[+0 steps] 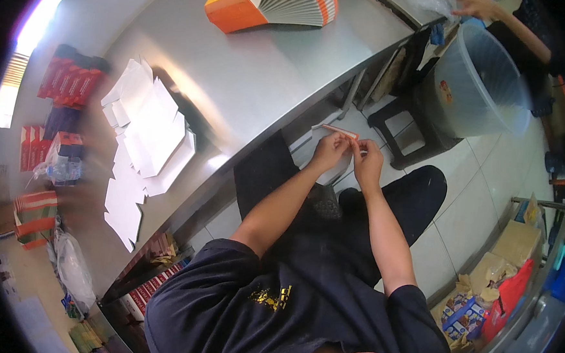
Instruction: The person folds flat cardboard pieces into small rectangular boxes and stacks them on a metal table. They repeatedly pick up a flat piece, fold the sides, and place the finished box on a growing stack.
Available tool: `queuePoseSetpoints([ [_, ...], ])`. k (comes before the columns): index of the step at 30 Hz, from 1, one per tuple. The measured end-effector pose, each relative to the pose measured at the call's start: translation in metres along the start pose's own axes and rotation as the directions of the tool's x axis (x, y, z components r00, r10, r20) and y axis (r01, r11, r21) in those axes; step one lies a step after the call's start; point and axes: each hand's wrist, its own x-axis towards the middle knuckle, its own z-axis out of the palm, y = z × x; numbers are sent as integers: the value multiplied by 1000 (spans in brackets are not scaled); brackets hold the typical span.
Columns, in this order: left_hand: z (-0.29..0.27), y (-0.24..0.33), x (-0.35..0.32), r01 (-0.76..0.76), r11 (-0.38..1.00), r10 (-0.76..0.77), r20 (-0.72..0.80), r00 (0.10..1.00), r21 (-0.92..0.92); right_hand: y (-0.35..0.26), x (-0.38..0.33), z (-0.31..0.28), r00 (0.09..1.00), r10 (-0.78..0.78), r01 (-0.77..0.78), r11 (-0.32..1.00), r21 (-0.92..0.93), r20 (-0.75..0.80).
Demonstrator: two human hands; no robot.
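Note:
Over my lap, both hands are raised close together around a narrow orange-and-white folded carton. My left hand pinches it from the left, fingers closed. On its right end the fingers of my right hand press together, thumb and fingertips at the edge. Its lower part is hidden behind my fingers. Up on the steel table stands a fanned bundle of orange, yellow and white flat cartons. Several white die-cut cardboard sheets lie in a loose pile at the table's left side.
A translucent plastic bin stands beside a black stool at the right. Another person's hand reaches over clear plastic at the top right. Red boxes and a plastic bag sit along the left; wrapped packets lie lower right.

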Motion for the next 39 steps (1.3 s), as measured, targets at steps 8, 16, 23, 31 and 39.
queuePoseSetpoints([
  [8,9,21,-11,60,986,-25,-217,976,158,8,0,5,998,-60,58,992,-112,-10],
  [16,-12,68,-13,-179,713,585,-435,685,678,27,12,-3,990,-27,-2,979,-202,-138],
  [23,-8,55,-11,-184,906,315,-316,895,382,27,17,-11,916,400,-396,915,81,-40],
  [31,-6,57,-13,-55,942,120,-181,976,332,30,14,-4,819,444,-573,606,552,363],
  [39,-7,64,-14,18,997,-6,-168,986,74,12,7,1,981,187,-193,908,373,52],
])
